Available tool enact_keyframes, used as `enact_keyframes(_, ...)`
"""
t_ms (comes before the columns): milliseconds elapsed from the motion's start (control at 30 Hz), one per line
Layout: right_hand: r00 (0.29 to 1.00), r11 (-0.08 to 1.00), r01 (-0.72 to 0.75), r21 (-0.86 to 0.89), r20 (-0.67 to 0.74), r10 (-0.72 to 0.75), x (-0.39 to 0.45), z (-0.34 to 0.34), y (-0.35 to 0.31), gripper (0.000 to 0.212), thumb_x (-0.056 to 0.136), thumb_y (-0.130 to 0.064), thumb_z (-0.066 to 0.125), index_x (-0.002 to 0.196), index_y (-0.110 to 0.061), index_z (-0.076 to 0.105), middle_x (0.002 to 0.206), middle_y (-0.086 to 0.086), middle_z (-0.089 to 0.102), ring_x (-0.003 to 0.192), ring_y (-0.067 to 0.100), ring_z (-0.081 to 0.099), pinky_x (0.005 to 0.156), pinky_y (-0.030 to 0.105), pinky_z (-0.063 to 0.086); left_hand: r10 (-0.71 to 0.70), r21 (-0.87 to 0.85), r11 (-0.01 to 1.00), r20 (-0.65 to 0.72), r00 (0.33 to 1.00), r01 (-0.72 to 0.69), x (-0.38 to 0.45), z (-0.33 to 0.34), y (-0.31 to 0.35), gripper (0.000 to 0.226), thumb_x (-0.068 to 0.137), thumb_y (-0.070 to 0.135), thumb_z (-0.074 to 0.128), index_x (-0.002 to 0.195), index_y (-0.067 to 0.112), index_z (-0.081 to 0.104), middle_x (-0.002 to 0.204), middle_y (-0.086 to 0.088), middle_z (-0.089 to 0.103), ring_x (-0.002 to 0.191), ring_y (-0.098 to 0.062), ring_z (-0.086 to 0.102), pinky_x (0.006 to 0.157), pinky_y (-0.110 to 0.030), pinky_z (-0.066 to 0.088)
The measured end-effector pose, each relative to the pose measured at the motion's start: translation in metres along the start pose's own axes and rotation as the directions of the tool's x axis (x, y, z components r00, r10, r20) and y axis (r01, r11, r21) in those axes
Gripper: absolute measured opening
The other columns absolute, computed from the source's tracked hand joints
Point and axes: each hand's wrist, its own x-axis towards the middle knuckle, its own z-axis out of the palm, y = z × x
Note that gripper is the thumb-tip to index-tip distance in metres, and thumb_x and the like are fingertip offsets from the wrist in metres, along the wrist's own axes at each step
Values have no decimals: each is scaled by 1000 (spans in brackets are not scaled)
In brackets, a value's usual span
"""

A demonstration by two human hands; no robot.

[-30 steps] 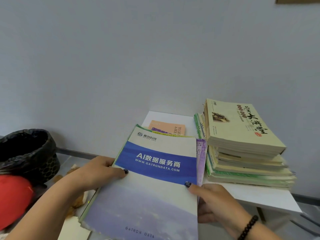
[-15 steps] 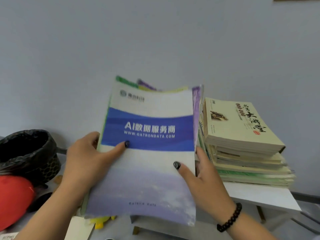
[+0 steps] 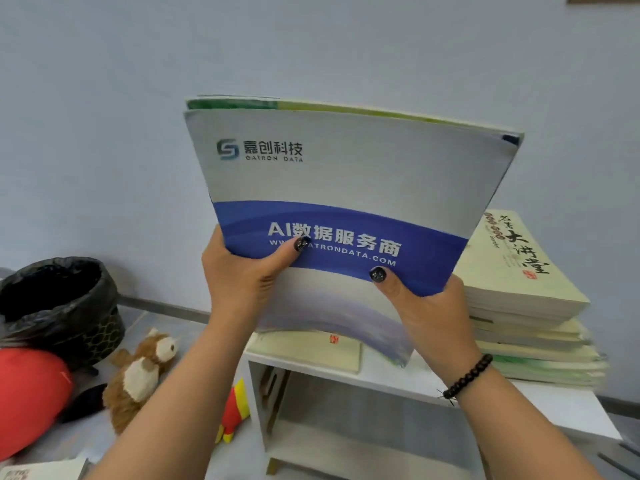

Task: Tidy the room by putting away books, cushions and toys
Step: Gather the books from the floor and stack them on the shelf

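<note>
Well, both the left hand [image 3: 242, 278] and right hand [image 3: 427, 313] grip a bundle of glossy blue-and-white brochures [image 3: 346, 188], raised upright above the white shelf [image 3: 398, 379], left of the stacked yellow-green books [image 3: 519, 289]

Brochure [image 3: 346, 174] grey-white with blue band; cushion [image 3: 31, 393] red; bin liner [image 3: 52, 296] black; plush toy [image 3: 138, 372] brown-and-white.

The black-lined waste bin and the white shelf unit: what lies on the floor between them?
In the head view, a brown-and-white plush animal lies between the bin and the shelf unit, with a red-and-yellow toy beside the shelf.
</note>
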Motion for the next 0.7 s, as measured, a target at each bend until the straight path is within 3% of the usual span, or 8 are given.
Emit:
enact_keyframes(167, 999, 1000, 5, -26, 53, -4, 6, 0, -1, 27, 59, -24, 73, 82, -29, 59, 70, -30, 68, 72, -7, 67, 57, 13, 53, -95, -12, 995, 121, 988, 97, 7, -5, -14, 33, 69, 20, 74, 89, 30, 51, 88, 16, 60, 70, 16, 62, 56, -5, 48)
enact_keyframes(300, 1000, 1000, 11, -6, 17, -10, -6, 3, 9, 33, 60, -23, 72, 89, -31, 59, 78, -30, 69, 80, -5, 68, 60, 14, 54, -197, -33, 979, 67, 978, 200, -1, -2, -24, 30, 76, 22, 72, 87, 33, 48, 87, 20, 57, 66, 18, 59, 54, -5, 45)
enact_keyframes(400, 1000, 1000, 12, 18, 12, -12, -14, 2, 7, 29, 57, -45, 76, 85, -46, 69, 80, -31, 69, 82, -6, 67, 60, 12, 53, -202, -38, 978, 47, 978, 204, -8, -2, -24, 31, 76, 19, 73, 85, 34, 47, 85, 20, 56, 68, 9, 60, 57, -7, 44)
enact_keyframes(500, 998, 1000, 3, 5, 60, -4, -18, 1, 5, 43, 43, -72, 76, 83, -62, 65, 82, -29, 70, 82, -6, 68, 60, 11, 52, -218, -9, 976, 77, 973, 219, -11, -6, -28, 33, 80, 15, 71, 86, 34, 44, 85, 18, 54, 69, 7, 58, 56, -5, 44)
enact_keyframes(600, 998, 999, -33, 17, 53, 32, -23, 1, 12, 51, 41, -76, 77, 87, -57, 68, 87, -25, 72, 87, -3, 68, 65, 12, 53, -223, 11, 975, 121, 967, 223, -15, -9, -32, 29, 83, 14, 67, 89, 34, 47, 85, 19, 59, 69, 16, 60, 55, -2, 45)
enact_keyframes(700, 995, 994, -102, 33, 5, 102, -31, 3, 22, 77, 34, -76, 80, 98, -36, 66, 92, -24, 71, 92, -2, 68, 68, 14, 55, -251, 6, 968, 123, 960, 252, -21, -11, -36, 24, 83, 18, 65, 91, 34, 49, 84, 20, 63, 71, 19, 60, 58, -6, 47)
